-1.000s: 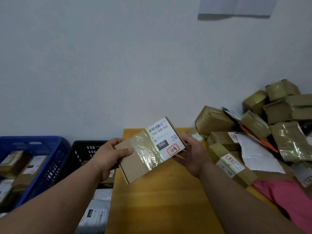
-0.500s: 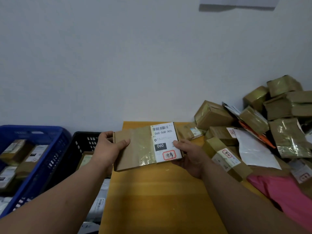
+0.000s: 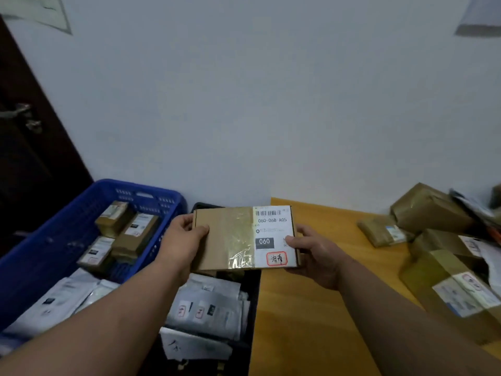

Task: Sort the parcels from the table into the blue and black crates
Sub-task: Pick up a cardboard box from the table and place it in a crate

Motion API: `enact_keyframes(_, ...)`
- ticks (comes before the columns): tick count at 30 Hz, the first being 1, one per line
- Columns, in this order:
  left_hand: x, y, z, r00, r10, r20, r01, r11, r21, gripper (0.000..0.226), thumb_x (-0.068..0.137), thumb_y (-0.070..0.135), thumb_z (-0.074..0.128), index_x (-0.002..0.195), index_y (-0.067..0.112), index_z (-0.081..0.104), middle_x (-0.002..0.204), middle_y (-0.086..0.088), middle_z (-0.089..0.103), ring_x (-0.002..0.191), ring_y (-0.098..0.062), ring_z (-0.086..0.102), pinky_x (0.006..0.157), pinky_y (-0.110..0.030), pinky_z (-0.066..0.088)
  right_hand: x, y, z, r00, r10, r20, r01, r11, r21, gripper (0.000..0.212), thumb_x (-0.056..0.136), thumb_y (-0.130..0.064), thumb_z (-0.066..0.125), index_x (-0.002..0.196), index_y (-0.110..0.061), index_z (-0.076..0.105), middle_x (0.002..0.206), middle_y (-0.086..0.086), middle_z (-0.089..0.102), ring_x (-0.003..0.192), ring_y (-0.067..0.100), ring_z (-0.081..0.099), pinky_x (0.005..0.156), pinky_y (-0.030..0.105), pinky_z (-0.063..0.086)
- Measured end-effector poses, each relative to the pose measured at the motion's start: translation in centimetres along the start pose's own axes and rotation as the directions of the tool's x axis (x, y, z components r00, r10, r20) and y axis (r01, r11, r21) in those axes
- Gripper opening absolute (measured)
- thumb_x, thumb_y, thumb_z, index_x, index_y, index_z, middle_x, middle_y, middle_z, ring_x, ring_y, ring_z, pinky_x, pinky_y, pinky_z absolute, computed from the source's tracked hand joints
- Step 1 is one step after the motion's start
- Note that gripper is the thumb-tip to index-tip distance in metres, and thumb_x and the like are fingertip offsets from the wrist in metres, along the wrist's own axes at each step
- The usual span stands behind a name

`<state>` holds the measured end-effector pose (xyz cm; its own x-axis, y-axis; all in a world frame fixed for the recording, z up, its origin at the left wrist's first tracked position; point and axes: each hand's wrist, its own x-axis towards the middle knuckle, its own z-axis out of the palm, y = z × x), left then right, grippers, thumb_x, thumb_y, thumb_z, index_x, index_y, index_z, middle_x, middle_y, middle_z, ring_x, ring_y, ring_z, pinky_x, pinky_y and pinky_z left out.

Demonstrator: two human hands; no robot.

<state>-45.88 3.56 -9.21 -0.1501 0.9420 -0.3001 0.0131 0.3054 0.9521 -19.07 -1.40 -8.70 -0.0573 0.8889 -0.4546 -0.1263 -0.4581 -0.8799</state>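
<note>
A flat brown cardboard parcel (image 3: 225, 237) with clear tape and a white label reading 060 hangs level above the black crate (image 3: 253, 297). My left hand (image 3: 181, 240) grips its left edge, thumb on top. My right hand (image 3: 314, 253) grips its right edge, thumb on the label. The black crate holds several grey and white mailer bags. To its left, the blue crate (image 3: 32, 267) holds small brown boxes and white bags. A pile of taped brown parcels (image 3: 431, 210) lies on the yellow table (image 3: 325, 308) at the right.
A white wall rises right behind the crates and table. A dark door (image 3: 29, 164) with a metal handle stands at the far left. Bare tabletop lies between the held parcel and the pile.
The parcel has moved left from over the table's edge to above the black crate, and it now lies level. My view has swung left, showing more of both crates.
</note>
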Motion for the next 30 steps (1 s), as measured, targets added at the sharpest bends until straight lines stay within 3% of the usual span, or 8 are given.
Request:
enact_keyframes(4, 2.2, -0.6, -7.5, 0.997, -0.076, 0.02, 0.076, 0.997, 0.027, 0.038, 0.092, 0.018, 0.061, 0.122, 0.04, 0.052, 0.109, 0.005, 0.062, 0.098, -0.021, 0.06, 0.08, -0.04, 0.052, 2.9, 1.0, 7.6, 0.996, 0.07, 0.06, -0.068, 0.997, -0.043, 0.046, 0.086, -0.009, 0.066, 0.126, -0.028, 0.052, 0.105, 0.01, 0.074, 0.087, 0.028, 0.071, 0.07, 0.037, 0.055)
enact_keyframes(7, 3.2, -1.5, -13.0, 0.976, -0.211, 0.059, 0.206, 0.975, 0.079, 0.048, 0.092, 0.018, 0.061, 0.119, 0.054, 0.043, 0.108, 0.003, 0.059, 0.098, -0.027, 0.059, 0.069, -0.038, 0.051, 4.9, 2.3, 12.8, 0.988, 0.127, 0.088, -0.126, 0.992, -0.018, 0.05, 0.085, -0.002, 0.065, 0.126, -0.025, 0.05, 0.111, 0.015, 0.071, 0.101, 0.039, 0.068, 0.083, 0.05, 0.057)
enact_keyframes(11, 4.5, -3.1, -17.8, 0.945, -0.321, 0.06, 0.312, 0.941, 0.131, 0.054, 0.094, 0.016, 0.057, 0.11, 0.064, 0.04, 0.11, -0.005, 0.059, 0.097, -0.034, 0.059, 0.065, -0.042, 0.052, 6.8, 3.7, 17.0, 0.969, 0.205, 0.135, -0.198, 0.978, -0.063, 0.049, 0.084, -0.002, 0.066, 0.122, -0.026, 0.05, 0.107, 0.015, 0.073, 0.101, 0.039, 0.069, 0.095, 0.06, 0.049)
enact_keyframes(19, 7.7, -4.7, -20.0, 0.918, -0.393, 0.046, 0.383, 0.913, 0.141, 0.042, 0.093, 0.024, 0.061, 0.128, 0.039, 0.043, 0.111, -0.006, 0.061, 0.1, -0.032, 0.059, 0.085, -0.053, 0.053, 11.1, 3.8, 18.9, 0.955, 0.265, 0.132, -0.249, 0.96, -0.125, 0.055, 0.076, 0.001, 0.068, 0.122, -0.024, 0.05, 0.1, 0.014, 0.075, 0.093, 0.034, 0.072, 0.081, 0.048, 0.057)
enact_keyframes(21, 8.9, -4.6, -20.0, 0.91, -0.412, 0.036, 0.403, 0.903, 0.153, 0.038, 0.093, 0.025, 0.061, 0.126, 0.035, 0.044, 0.11, -0.007, 0.061, 0.099, -0.032, 0.059, 0.083, -0.051, 0.054, 12.7, 3.6, 19.0, 0.946, 0.294, 0.137, -0.274, 0.95, -0.149, 0.054, 0.076, 0.002, 0.066, 0.122, -0.02, 0.052, 0.1, 0.014, 0.075, 0.093, 0.033, 0.072, 0.08, 0.046, 0.058)
enact_keyframes(23, 10.2, -4.5, -20.2, 0.906, -0.423, 0.007, 0.416, 0.894, 0.168, 0.037, 0.094, 0.024, 0.061, 0.126, 0.03, 0.044, 0.108, -0.007, 0.06, 0.095, -0.03, 0.06, 0.074, -0.044, 0.055, 14.5, 3.5, 19.4, 0.929, 0.338, 0.152, -0.31, 0.934, -0.178, 0.053, 0.075, 0.002, 0.065, 0.123, -0.016, 0.054, 0.105, 0.015, 0.073, 0.099, 0.033, 0.071, 0.09, 0.048, 0.055)
enact_keyframes(25, 11.7, -4.1, -20.7, 0.906, -0.423, -0.027, 0.42, 0.888, 0.189, 0.039, 0.093, 0.024, 0.062, 0.128, 0.025, 0.044, 0.109, -0.007, 0.06, 0.096, -0.029, 0.059, 0.074, -0.041, 0.053, 16.4, 3.4, 20.0, 0.908, 0.382, 0.172, -0.346, 0.915, -0.208, 0.048, 0.076, -0.005, 0.067, 0.122, -0.012, 0.057, 0.109, 0.015, 0.072, 0.103, 0.031, 0.069, 0.092, 0.046, 0.053)
enact_keyframes(30, 16.0, -2.7, -22.8, 0.91, -0.401, -0.107, 0.414, 0.895, 0.165, 0.043, 0.092, 0.023, 0.064, 0.131, 0.018, 0.046, 0.112, -0.011, 0.06, 0.099, -0.028, 0.059, 0.078, -0.041, 0.053, 21.7, 2.9, 22.6, 0.888, 0.407, 0.213, -0.359, 0.904, -0.231, 0.034, 0.085, -0.029, 0.067, 0.117, -0.02, 0.06, 0.101, 0.009, 0.075, 0.086, 0.023, 0.071, 0.077, 0.036, 0.05)
